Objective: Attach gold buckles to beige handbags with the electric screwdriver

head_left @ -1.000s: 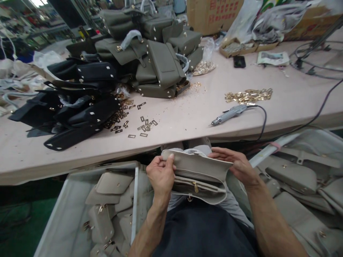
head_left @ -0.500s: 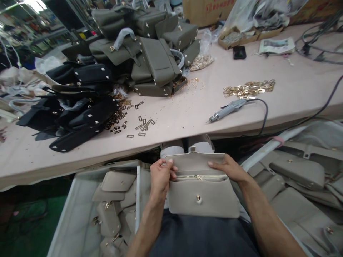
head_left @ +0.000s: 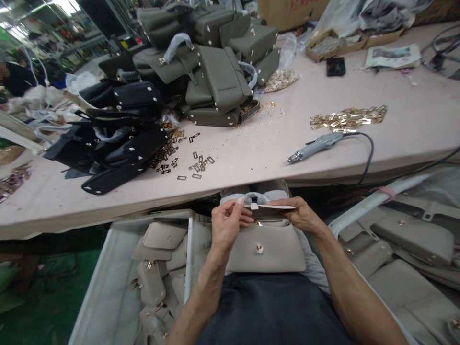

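Observation:
A beige handbag (head_left: 268, 247) with a gold stud on its front rests on my lap, just below the table edge. My left hand (head_left: 228, 225) pinches the left end of its raised flap. At the flap's right end my right hand (head_left: 300, 215) grips it, so the flap lies edge-on between both hands. A plastic-wrapped handle shows just above the flap.
The pink table (head_left: 251, 153) carries piles of black bags (head_left: 115, 129) and olive bags (head_left: 212, 62), loose metal fittings (head_left: 187, 163), gold hardware (head_left: 348, 117), a corded electric screwdriver (head_left: 316, 143) and a phone (head_left: 336, 66). A bin of beige bags (head_left: 154, 273) stands at my left; more beige bags (head_left: 406, 235) lie at my right.
The bag turned from edge-up to front-facing on my lap, then its flap was lifted until it lies edge-on. Both hands moved with the flap.

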The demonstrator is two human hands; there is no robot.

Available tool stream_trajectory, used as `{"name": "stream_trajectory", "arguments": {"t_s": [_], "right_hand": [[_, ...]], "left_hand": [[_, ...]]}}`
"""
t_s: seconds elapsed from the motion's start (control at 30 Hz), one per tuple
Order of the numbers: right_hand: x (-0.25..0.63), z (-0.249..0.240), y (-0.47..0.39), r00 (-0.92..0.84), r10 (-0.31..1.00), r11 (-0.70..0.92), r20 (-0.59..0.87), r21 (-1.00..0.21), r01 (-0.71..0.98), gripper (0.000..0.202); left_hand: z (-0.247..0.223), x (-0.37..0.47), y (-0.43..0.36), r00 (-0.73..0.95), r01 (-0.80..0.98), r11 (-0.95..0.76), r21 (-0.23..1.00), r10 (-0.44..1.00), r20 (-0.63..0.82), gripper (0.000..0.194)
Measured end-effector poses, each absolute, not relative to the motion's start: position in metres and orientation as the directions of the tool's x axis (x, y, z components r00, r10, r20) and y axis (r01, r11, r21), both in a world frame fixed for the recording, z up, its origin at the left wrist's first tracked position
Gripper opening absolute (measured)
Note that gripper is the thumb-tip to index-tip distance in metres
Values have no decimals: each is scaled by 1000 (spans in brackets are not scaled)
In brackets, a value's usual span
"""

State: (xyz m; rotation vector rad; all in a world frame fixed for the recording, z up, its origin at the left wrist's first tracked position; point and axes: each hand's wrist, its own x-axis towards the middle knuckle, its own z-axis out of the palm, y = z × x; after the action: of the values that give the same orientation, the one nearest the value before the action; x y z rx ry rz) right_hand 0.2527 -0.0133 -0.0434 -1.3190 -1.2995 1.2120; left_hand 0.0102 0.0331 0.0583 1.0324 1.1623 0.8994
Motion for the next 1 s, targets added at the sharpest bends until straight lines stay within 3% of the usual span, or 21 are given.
{"name": "stream_trajectory", "arguments": {"t_s": [0.1,0.23,0.43,0.63,0.73,0.83,0.9,1.0], "right_hand": [[250,-34,-9,-65,998,6,-4,-989,151,32],[245,-26,-6,-57,998,5,-4,-987,158,31],[237,-41,-6,-72,997,16,-2,-968,251,31],[240,-60,-10,-34,999,-35,-43,-975,219,33],[244,-62,-12,-17,996,-83,-87,-981,176,35],[245,-60,-10,-31,993,-107,-113,-984,145,35],[244,-55,-8,-50,991,-117,-125,-983,140,34],[242,-41,-4,-78,986,-135,-147,-981,141,30]], "left_hand": [[59,16,31,330,-146,412,899,877,-349,53],[43,19,30,385,-290,402,869,880,-278,51],[22,31,22,200,-261,158,952,974,-106,34],[35,23,16,49,-84,19,996,999,-15,17],[42,-1,31,-200,-5,-77,997,977,75,25],[47,-27,51,-358,116,-57,992,929,95,53],[51,-36,58,-315,134,18,991,949,25,66],[58,-28,52,-116,122,107,987,989,-93,53]]}}
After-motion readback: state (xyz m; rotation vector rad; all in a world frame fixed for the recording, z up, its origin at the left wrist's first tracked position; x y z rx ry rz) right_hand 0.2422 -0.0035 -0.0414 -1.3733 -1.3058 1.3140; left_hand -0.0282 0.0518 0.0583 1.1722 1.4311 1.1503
